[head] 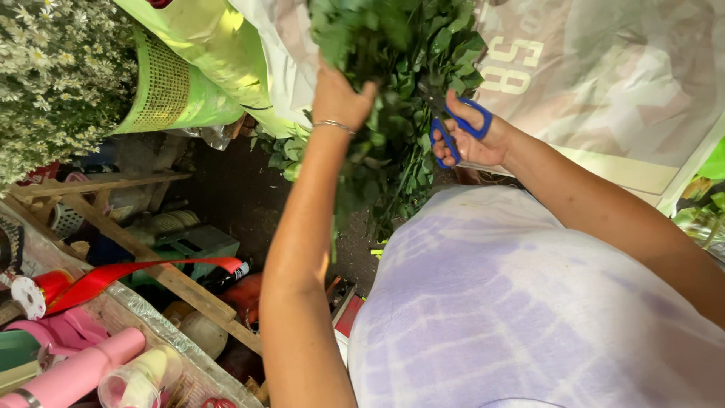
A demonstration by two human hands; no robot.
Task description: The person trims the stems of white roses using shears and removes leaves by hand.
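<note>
My left hand (337, 98), with a thin bracelet at the wrist, grips a thick bunch of green leafy stems (396, 83) held out in front of me. My right hand (472, 140) holds blue-handled scissors (457, 125), fingers through the loops, with the blades pushed into the foliage on the bunch's right side. The blade tips are hidden among the leaves. My pale lilac shirt (521, 302) fills the lower right.
White daisy-like flowers (53, 68) in a green mesh wrap (170, 91) stand at the upper left. A wooden rack (151, 264), a red ribbon spool (45, 291), pink rolls (75, 370) and plastic sheets (604, 83) surround me.
</note>
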